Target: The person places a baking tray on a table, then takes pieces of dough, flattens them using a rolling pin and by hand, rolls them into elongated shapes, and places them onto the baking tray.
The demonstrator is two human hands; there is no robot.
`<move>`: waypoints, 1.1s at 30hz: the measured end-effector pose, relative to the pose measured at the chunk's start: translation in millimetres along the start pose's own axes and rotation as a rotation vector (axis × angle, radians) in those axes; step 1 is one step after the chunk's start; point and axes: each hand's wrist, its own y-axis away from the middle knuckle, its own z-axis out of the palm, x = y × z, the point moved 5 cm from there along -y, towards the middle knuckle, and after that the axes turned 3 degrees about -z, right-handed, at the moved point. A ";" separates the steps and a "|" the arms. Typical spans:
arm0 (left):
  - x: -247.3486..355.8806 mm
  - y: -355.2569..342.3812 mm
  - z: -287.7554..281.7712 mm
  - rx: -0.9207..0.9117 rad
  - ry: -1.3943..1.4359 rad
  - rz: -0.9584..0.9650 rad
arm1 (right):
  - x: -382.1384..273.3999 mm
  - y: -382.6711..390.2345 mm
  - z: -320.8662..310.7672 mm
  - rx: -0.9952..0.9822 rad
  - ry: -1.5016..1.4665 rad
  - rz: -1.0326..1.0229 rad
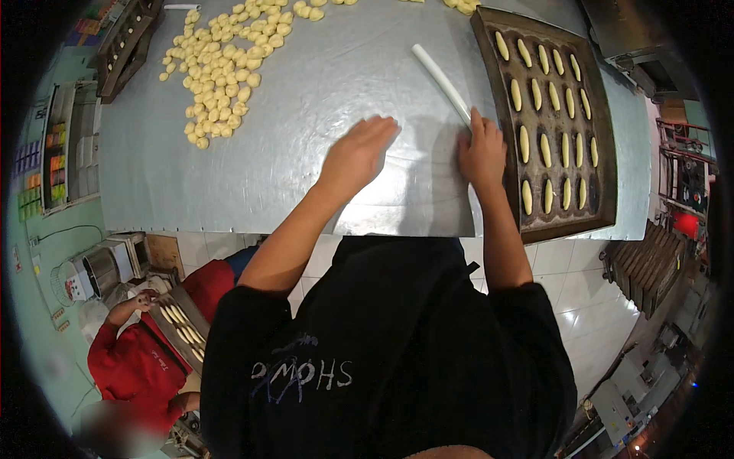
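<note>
My left hand (359, 155) is over the metal tabletop with its fingers stretched out together; nothing shows in it, and what lies under its palm is hidden. My right hand (483, 149) is closed round the near end of a slim white rolling pin (442, 79), which slants away to the far left across the table. Just right of that hand lies a dark baking tray (511, 191) with rows of slender, pale yellow dough pieces (545, 151). A large cluster of small round dough balls (229, 69) spreads over the table's far left.
The grey metal table (306, 191) ends right in front of my body. Another person in red (145, 367) stands behind on the left, holding a tray of long dough pieces (181, 325). A stack of dark trays (648, 264) stands on the tiled floor to the right.
</note>
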 end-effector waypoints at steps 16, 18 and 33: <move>-78.8 54.6 -2.8 -0.039 -0.483 -0.002 | -105.3 24.5 51.1 -0.268 0.145 -0.480; -88.8 21.5 -8.0 0.043 -0.585 -0.062 | -108.6 -14.2 65.8 -0.182 0.166 -0.323; -73.1 92.6 -1.3 -0.110 -0.141 -0.050 | -80.8 53.2 47.4 -0.349 -0.054 -0.322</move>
